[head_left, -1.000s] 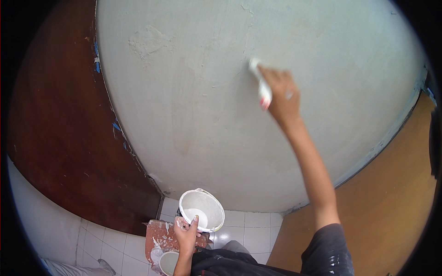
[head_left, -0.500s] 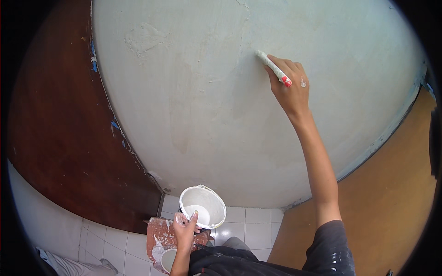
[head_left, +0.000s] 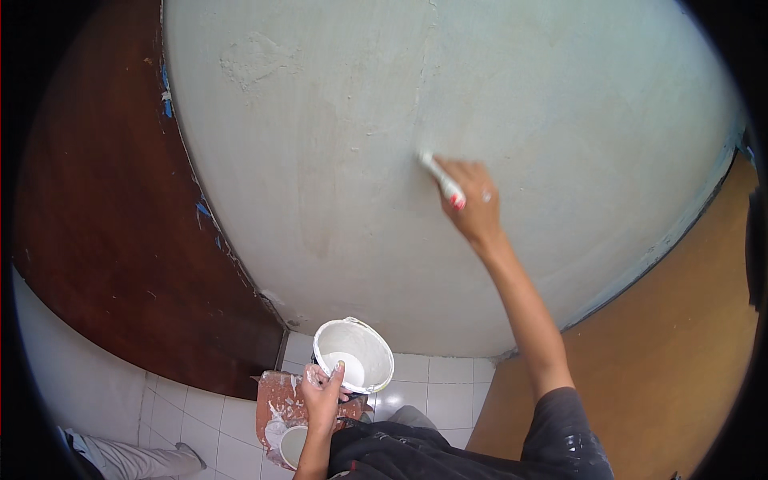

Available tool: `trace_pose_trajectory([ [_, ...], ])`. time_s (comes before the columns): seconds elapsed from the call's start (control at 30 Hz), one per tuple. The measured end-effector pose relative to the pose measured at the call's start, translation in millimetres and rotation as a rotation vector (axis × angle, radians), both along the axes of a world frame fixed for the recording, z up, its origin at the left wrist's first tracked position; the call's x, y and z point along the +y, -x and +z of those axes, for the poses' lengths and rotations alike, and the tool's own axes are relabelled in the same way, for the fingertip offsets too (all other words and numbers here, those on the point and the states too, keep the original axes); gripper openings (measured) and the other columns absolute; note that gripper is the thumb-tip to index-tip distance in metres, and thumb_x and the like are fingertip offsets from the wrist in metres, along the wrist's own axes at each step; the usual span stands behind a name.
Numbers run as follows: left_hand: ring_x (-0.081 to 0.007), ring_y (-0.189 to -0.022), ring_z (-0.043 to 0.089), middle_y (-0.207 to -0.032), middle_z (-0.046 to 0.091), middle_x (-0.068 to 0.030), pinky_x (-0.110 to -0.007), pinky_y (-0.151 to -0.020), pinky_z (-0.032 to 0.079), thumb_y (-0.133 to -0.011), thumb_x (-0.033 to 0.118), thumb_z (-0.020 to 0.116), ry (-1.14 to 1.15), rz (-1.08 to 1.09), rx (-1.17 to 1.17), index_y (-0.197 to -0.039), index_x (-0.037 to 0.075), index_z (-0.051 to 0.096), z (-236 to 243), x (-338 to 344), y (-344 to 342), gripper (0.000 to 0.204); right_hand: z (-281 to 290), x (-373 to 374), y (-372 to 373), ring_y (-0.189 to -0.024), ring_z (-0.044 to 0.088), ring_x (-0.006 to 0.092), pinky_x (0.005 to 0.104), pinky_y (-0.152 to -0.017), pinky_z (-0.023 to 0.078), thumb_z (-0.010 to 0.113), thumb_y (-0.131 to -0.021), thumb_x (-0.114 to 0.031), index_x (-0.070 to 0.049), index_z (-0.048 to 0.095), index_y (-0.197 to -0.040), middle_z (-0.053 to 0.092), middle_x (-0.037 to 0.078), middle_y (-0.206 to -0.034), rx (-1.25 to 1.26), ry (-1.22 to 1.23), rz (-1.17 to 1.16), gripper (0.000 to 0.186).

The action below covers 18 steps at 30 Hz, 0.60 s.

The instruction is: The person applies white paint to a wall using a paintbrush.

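My right hand [head_left: 474, 206] is closed around a paint-smeared white paintbrush [head_left: 441, 178] with a red end, and a white blob marks the back of the hand. The brush's far tip meets the pale wall [head_left: 320, 192]; its bristles are hard to make out. Down by my body, my left hand [head_left: 322, 394] grips the near rim of a white bucket [head_left: 370, 342], thumb over the edge. White paint lies in the bottom of the bucket.
Below my left hand is a paint-spattered reddish-brown stool [head_left: 270, 392] bearing a smaller white tub [head_left: 292, 442]. A dark brown wooden panel [head_left: 120, 216] borders the wall at left, a tan one [head_left: 640, 344] at right. Another person's trouser leg [head_left: 132, 460] shows at lower left.
My right hand has moved down and slightly left along the wall with the paintbrush. The left hand and bucket have stayed almost where they were.
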<state>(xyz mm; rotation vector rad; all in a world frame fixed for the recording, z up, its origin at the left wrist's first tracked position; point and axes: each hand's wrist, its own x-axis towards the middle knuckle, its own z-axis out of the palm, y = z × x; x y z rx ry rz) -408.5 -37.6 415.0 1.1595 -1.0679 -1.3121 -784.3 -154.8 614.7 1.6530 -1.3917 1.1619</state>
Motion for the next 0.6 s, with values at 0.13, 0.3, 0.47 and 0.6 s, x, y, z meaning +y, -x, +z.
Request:
trace_pose_trajectory([
  [0.13,-0.0144,-0.049,0.062,-0.075,0.056,-0.0042,-0.024,-0.038,0.046,-0.096,0.011,0.077,-0.014,0.013,0.003,-0.093,0.008,0.041,4,1,1,0.036,61,4,-7,-0.094,0.065,0.0329,0.0416,-0.080,0.056,0.074,-0.078,-0.005,-0.010,0.071,-0.127,0.074,0.011,-0.114,-0.026,0.159,-0.072,0.050],
  [0.3,-0.0139,-0.049,0.062,-0.075,0.056,-0.0038,-0.024,-0.038,0.046,-0.096,0.011,0.077,-0.011,0.014,-0.009,-0.092,0.008,0.042,1,1,1,0.036,-63,-15,-37,-0.095,0.065,0.0340,0.0426,-0.083,0.056,0.071,-0.075,0.000,-0.008,0.069,-0.130,0.072,0.011,-0.113,0.090,-0.116,-0.002,0.056],
  [0.47,-0.0129,-0.049,0.062,-0.073,0.055,-0.0030,-0.024,-0.038,0.046,-0.096,0.010,0.077,-0.013,0.021,-0.018,-0.092,0.008,0.042,7,6,1,0.035,-80,-24,-43,-0.098,0.064,0.0329,0.0425,-0.083,0.057,0.074,-0.075,-0.004,-0.011,0.071,-0.126,0.072,0.009,-0.114,0.026,-0.256,0.068,0.052],
  [0.6,-0.0141,-0.049,0.061,-0.074,0.053,-0.0020,-0.024,-0.039,0.045,-0.097,0.011,0.076,-0.021,0.008,-0.024,-0.090,0.009,0.044,9,6,-1,0.033,39,-13,-29,-0.095,0.064,0.0322,0.0420,-0.081,0.055,0.075,-0.077,-0.006,-0.011,0.072,-0.124,0.072,0.009,-0.108,0.021,-0.004,0.013,0.048],
])
